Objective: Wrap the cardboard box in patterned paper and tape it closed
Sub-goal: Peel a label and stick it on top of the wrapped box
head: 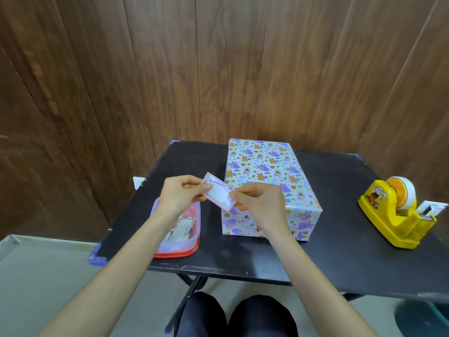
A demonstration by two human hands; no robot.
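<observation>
Over a black surface (243,251), the left hand (181,194) and right hand (258,205) each pinch one end of a small pink-bordered paper tag (218,194), just in front of the rectangular box wrapped in animal-patterned paper (267,166), which stands mid-surface

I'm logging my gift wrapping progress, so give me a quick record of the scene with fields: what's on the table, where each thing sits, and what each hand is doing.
box: fully covered in patterned paper, lying on the table
tag: reads "Best Wishes", held in front of the box
left hand: pinches the tag's left end
right hand: pinches the tag's right end
tub: left of the box, holds more tags
dispenser: yellow, right of the box, apart from it
</observation>
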